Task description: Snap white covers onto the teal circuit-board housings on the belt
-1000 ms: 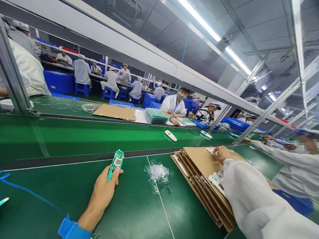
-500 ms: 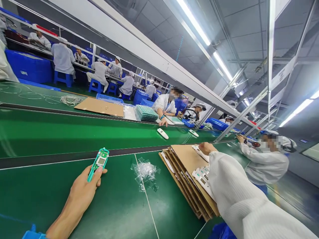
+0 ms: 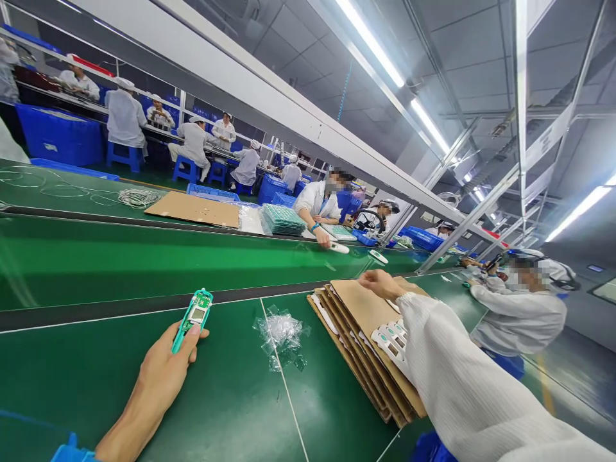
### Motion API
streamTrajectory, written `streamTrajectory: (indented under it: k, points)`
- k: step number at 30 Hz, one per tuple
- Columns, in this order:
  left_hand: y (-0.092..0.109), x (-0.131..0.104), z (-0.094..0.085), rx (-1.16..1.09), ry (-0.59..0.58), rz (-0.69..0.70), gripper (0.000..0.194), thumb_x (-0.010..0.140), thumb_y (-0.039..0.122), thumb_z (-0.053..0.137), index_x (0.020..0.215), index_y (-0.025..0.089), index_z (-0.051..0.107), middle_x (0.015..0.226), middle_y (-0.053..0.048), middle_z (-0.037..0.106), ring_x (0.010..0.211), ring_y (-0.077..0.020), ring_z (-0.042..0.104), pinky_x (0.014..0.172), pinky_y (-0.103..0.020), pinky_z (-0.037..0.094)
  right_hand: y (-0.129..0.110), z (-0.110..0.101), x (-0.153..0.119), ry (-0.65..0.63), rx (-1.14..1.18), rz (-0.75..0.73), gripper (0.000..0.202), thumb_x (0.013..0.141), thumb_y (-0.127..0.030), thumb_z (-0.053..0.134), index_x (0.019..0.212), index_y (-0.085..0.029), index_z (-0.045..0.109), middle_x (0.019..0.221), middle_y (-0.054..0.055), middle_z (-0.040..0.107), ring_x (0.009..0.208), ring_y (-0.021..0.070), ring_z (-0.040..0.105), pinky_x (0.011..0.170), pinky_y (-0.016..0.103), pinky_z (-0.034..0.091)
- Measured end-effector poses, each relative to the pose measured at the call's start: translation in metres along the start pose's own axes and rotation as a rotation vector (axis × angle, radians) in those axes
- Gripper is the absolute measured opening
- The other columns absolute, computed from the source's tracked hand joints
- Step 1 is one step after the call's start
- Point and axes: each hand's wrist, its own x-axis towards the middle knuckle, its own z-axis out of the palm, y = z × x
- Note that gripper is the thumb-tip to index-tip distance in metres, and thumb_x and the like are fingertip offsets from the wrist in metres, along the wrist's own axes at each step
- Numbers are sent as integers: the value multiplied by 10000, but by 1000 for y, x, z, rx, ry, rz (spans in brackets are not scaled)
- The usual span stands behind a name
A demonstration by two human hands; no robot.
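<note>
Left hand (image 3: 163,369) rests on the green counter (image 3: 231,410), fingers closed round the lower end of a green circuit board (image 3: 192,317) with a small display, which angles up and away toward the belt. Right hand (image 3: 380,283) lies on top of the cardboard stack (image 3: 356,333), fingers curled; probably touching a white part there, grip unclear. White housings (image 3: 393,337) sit in a row between the sheets. Crumpled clear plastic (image 3: 282,333) lies between hands.
</note>
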Motion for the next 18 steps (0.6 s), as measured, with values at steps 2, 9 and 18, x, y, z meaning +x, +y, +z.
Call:
streamTrajectory:
  k: [2,9,18]
  points:
    - [2,0,0,-1,-3,-5,738,787,858,492,1086,213,693,696,-11,575,666,-202,521,594,-283,382,-46,22,-2,-148,97,-191,175,984,-222,595,887,-124,702,829,31,702,784,165,656,721,249,490]
    - [2,-1,-3,4,-9,-15,788,758,885,509,1105,203,696,715,-25,589,670,-206,529,592,-285,387,-178,127,-62,-370,71,-507,141,773,-57,790,802,-171,712,834,23,734,839,217,690,872,329,474]
    - [3,-3,3,-167,-49,27,672,801,787,589,1120,201,668,733,-5,571,700,-183,503,632,-274,378,-81,-4,-22,57,-61,-114,181,1018,-319,642,1063,-145,665,1036,61,678,919,200,664,861,384,559]
